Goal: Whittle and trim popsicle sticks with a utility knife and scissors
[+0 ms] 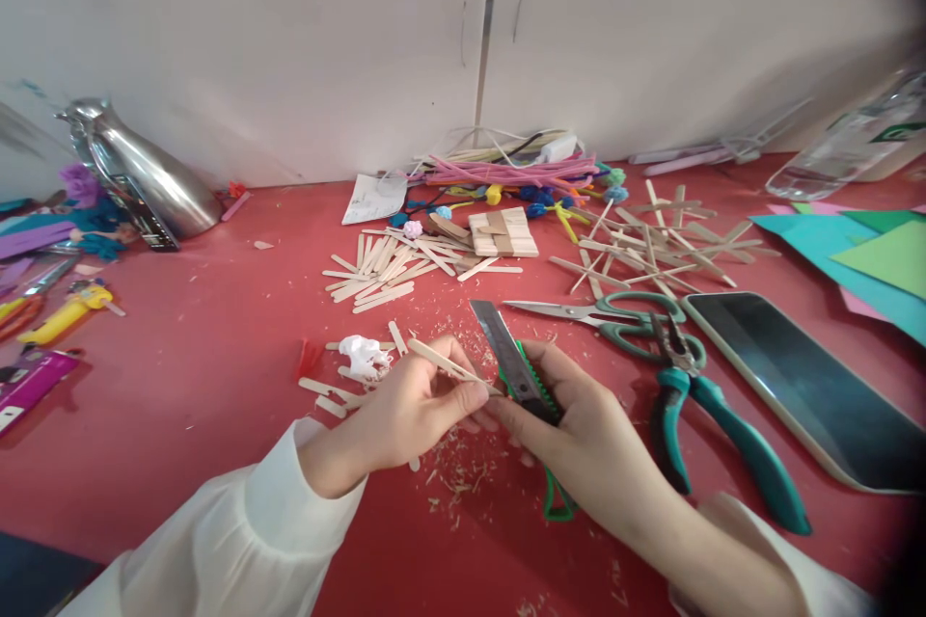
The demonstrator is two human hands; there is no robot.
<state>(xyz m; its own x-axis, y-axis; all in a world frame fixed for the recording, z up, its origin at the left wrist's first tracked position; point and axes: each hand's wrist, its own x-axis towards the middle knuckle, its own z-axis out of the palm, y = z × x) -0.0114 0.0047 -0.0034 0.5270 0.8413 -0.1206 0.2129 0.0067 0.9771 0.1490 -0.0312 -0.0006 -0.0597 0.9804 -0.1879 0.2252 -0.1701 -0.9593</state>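
Note:
Between thumb and fingers, my left hand (412, 410) pinches a wooden craft stick (443, 362) that slants down toward the right. My right hand (579, 415) is closed around a green utility knife (531, 386), its wide blade extended and pointing away from me. The right thumb and fingertips meet the near end of the stick, so that end is partly hidden. Wood shavings (459, 482) lie scattered on the red table under both hands. Left of my left hand are a crumpled white piece (364, 357) and several loose sticks (329, 395).
Scissors (579, 311), teal-handled pliers (687, 386) and a phone (796, 386) lie to the right. Farther back are piled craft sticks (387, 265), a bundled stack (503, 233) and pink pipe cleaners (506, 171). A steel jug (151, 169) stands at left; coloured paper (860, 251) lies far right.

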